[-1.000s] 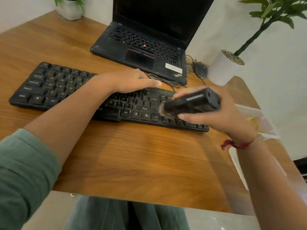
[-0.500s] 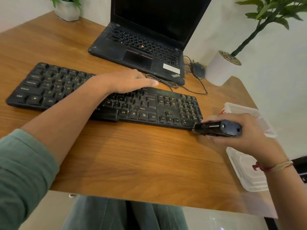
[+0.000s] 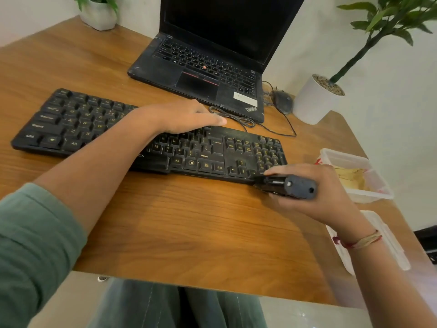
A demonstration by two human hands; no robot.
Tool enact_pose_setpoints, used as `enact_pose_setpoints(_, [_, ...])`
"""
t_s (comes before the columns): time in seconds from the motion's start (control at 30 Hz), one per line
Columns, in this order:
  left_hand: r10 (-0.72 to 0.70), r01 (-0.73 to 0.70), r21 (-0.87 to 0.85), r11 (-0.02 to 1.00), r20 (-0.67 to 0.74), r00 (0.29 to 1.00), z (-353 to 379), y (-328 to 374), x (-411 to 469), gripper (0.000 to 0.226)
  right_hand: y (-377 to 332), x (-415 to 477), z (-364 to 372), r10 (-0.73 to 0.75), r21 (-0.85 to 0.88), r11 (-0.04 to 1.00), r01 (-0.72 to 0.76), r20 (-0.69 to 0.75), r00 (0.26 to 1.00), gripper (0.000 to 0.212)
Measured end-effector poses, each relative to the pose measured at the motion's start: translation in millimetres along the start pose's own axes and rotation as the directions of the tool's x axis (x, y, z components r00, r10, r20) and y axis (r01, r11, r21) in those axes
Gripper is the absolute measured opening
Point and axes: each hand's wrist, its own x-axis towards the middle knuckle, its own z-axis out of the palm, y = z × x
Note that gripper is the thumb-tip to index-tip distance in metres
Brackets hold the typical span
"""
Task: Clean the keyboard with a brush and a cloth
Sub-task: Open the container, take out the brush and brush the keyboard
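A black full-size keyboard [image 3: 78, 119] lies across the wooden desk [image 3: 194, 223]. My left hand [image 3: 182, 116] rests flat on its middle keys, fingers together and pointing right, holding nothing. My right hand [image 3: 314, 190] is wrapped around a black brush [image 3: 287, 185] with a thick dark handle. The brush's front end touches the keyboard's front right corner, by the arrow keys. Its bristles are hidden. A yellowish cloth [image 3: 350, 177] lies inside a clear plastic container [image 3: 373, 197] to the right.
An open black laptop [image 3: 201, 76] stands behind the keyboard, with a mouse [image 3: 282, 101] and loose cable [image 3: 250, 123] at its right. White plant pots stand at the back left [image 3: 98, 16] and back right [image 3: 312, 102]. A clear lid [image 3: 390, 247] lies near the desk's right edge.
My right hand has carried the brush from above the keyboard's right half down and right to its front right corner. The left hand has stayed on the keys.
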Motion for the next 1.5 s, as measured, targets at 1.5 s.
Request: enact_pose_setpoints(1.5, [-0.458,0.281,-0.452,0.847,-0.352,0.816,-57.8,-80.5,-119.7,0.056,-62.8,49.2,61.1,-0.166,0.023,0.986,0.166,-0.016,0.986,0.038])
